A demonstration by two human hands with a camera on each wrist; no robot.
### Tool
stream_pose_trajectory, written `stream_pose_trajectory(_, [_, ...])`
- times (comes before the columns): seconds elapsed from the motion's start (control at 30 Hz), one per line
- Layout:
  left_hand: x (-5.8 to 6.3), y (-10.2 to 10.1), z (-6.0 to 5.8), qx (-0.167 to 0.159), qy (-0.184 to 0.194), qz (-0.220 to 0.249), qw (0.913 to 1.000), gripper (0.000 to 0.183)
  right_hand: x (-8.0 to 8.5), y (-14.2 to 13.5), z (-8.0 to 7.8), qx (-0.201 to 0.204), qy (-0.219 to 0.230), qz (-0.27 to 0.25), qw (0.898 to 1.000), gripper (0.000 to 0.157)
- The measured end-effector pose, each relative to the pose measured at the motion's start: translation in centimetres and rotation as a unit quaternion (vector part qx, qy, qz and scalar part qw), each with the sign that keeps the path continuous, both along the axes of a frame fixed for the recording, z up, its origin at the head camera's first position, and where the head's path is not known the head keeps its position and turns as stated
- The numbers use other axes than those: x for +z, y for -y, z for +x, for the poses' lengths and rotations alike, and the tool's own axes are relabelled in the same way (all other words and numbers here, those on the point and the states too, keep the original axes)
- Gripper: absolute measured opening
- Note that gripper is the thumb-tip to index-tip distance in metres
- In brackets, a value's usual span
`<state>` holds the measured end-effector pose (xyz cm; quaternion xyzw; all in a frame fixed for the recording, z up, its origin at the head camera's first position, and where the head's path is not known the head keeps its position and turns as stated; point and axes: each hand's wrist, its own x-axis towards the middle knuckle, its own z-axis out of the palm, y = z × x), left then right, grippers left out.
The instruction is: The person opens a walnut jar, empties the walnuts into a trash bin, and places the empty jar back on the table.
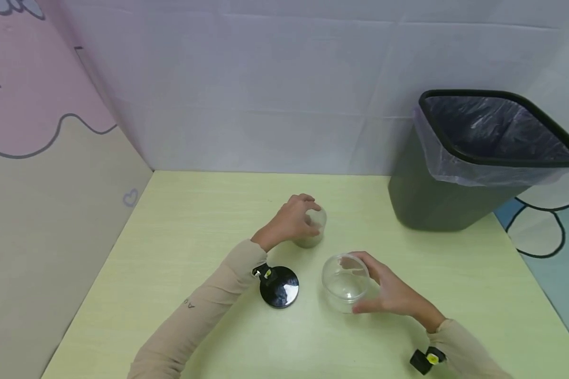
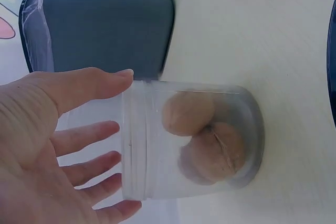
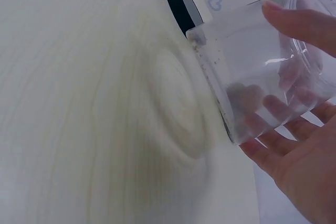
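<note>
A clear jar [image 1: 309,242] holding walnuts [image 2: 218,153] stands on the table, its mouth toward my left hand [image 1: 295,217]. In the left wrist view, that hand's fingers are spread at the jar's rim, with the thumb right at its edge. My right hand [image 1: 384,289] grips a second clear jar [image 1: 345,284], thumb on one side and fingers round the other. Small crumbs show near its base in the right wrist view. A round, shiny black lid [image 1: 284,292] lies between my left forearm and the second jar.
At the back right stands a grey bin [image 1: 436,202] with a black rim and a plastic liner. A pale wall [image 1: 265,105] borders the far edge of the light yellow table [image 1: 185,221]. Another wall, with drawn shapes, runs along the left.
</note>
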<state>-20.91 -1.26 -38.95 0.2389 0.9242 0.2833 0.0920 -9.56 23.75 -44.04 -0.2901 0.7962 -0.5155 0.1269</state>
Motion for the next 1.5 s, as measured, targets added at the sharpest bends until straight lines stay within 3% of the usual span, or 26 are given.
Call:
stream_pose_trajectory(0.6, [-0.7,1.6,0.1,0.011,0.026,0.051,0.9983,0.067,-2.2,3.8,0.8,-0.039,0.025,0.002,0.999,0.092])
stream_pose_trajectory(0.87, [-1.1,2.4,0.2,0.022,0.014,0.072,0.9971,0.065,-1.7,4.3,0.7,-0.017,0.002,0.056,0.998,0.098])
stream_pose_trajectory(1.03, [-1.3,2.8,0.2,0.028,0.011,0.079,0.9964,0.065,-1.5,3.2,-0.4,0.013,0.012,0.103,0.995,0.094])
stream_pose_trajectory(1.17, [-1.4,3.3,0.4,0.041,0.017,0.09,0.9949,0.065,-1.0,2.6,-1.8,0.019,0.02,0.102,0.994,0.076])
stream_pose_trajectory(1.33, [-1.7,3.9,0.8,0.053,0.029,0.126,0.9902,0.064,-0.9,2.6,-3.8,-0.013,0.017,0.074,0.997,0.057])
stream_pose_trajectory(1.5, [-2.0,4.2,0.9,0.045,0.034,0.154,0.9864,0.061,-0.7,3.3,-5.4,-0.06,0.009,0.048,0.997,0.056])
